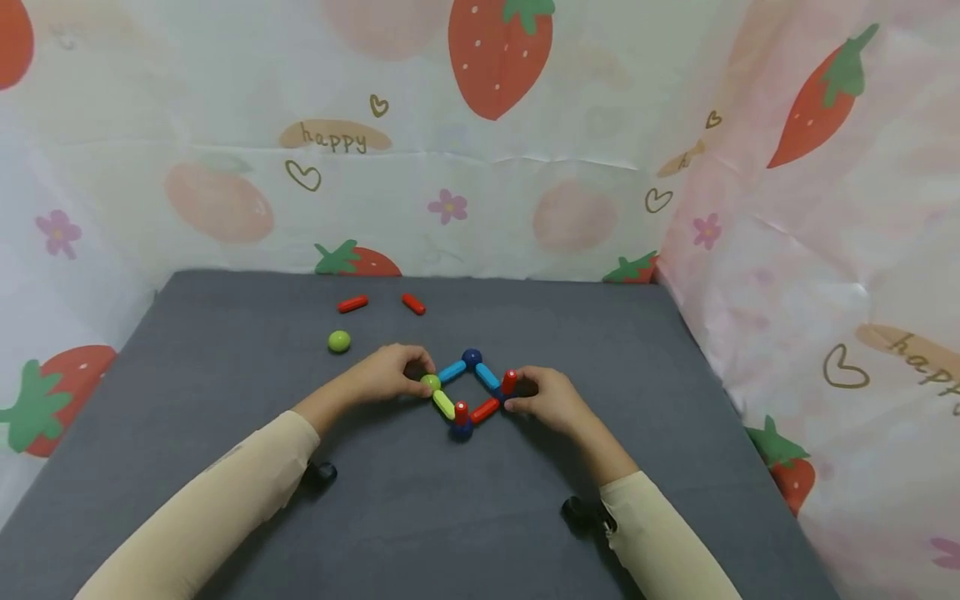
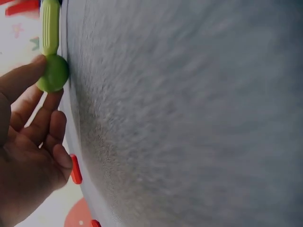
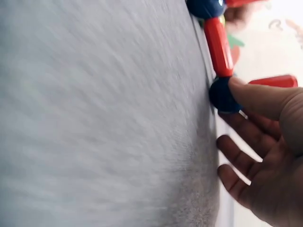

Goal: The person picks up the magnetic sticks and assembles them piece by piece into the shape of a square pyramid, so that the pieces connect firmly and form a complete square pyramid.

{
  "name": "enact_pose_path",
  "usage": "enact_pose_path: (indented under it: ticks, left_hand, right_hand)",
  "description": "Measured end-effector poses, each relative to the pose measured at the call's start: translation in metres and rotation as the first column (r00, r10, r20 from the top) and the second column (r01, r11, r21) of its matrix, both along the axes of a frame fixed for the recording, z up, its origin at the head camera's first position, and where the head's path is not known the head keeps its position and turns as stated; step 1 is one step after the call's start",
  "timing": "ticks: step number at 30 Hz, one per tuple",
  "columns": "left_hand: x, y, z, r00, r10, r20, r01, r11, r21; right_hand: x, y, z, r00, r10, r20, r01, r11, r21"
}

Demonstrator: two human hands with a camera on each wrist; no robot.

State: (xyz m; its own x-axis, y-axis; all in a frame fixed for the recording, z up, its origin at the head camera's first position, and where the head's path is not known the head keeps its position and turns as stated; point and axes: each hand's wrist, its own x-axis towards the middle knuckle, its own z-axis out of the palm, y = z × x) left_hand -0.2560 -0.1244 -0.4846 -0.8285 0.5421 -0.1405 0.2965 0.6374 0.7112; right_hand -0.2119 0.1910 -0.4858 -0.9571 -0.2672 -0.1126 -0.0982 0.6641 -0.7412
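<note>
A diamond-shaped frame of rods and balls lies on the dark grey table. My left hand (image 1: 390, 372) pinches the green ball (image 2: 55, 74) at its left corner between thumb and fingers. At the right corner, my right hand (image 1: 551, 398) grips a dark blue ball (image 3: 224, 94). Two light blue rods, one of them the left blue rod (image 1: 452, 372), meet at the far blue ball (image 1: 472, 358). A yellow-green rod (image 1: 444, 405) and a red rod (image 1: 485, 410) run to the near blue ball (image 1: 461, 431). Upright red rods (image 1: 509, 382) stand on the near and right balls.
A loose green ball (image 1: 339, 342) lies beyond my left hand. Farther back are two loose red rods, one left (image 1: 352, 304) and one right (image 1: 413, 303). Strawberry-printed cloth (image 1: 480, 208) hangs behind the table (image 1: 450, 517) and along its sides.
</note>
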Motion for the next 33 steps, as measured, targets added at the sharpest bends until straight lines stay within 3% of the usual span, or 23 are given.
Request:
enact_pose_path:
  ticks: [5, 11, 20, 27, 30, 33]
  left_hand:
    - [0.017, -0.001, 0.003, 0.999, 0.035, -0.028, -0.035, 0.999, -0.003]
    - [0.033, 0.006, 0.003, 0.998, 0.061, -0.013, -0.061, 0.998, 0.013]
    - [0.049, 0.015, -0.001, 0.998, 0.059, -0.009, -0.058, 0.996, 0.061]
    - [0.044, 0.012, 0.005, 1.000, 0.026, 0.017, -0.026, 0.999, 0.044]
    - [0.034, 0.008, 0.012, 1.000, 0.025, 0.006, -0.025, 0.999, 0.025]
    - [0.017, 0.005, 0.022, 0.998, 0.047, -0.036, -0.047, 0.999, -0.006]
  right_hand:
    - [-0.020, 0.002, -0.001, 0.998, 0.062, 0.019, -0.061, 0.997, -0.053]
    - [-0.039, 0.001, -0.005, 0.995, 0.104, 0.008, -0.103, 0.991, -0.083]
    - [-0.050, -0.001, -0.008, 0.991, 0.128, 0.032, -0.123, 0.986, -0.114]
    - [-0.051, 0.001, -0.010, 0.990, 0.136, 0.027, -0.131, 0.982, -0.134]
    - [-0.051, 0.001, -0.010, 0.991, 0.134, 0.028, -0.129, 0.982, -0.135]
    - [-0.052, 0.002, -0.010, 0.991, 0.133, 0.030, -0.128, 0.982, -0.139]
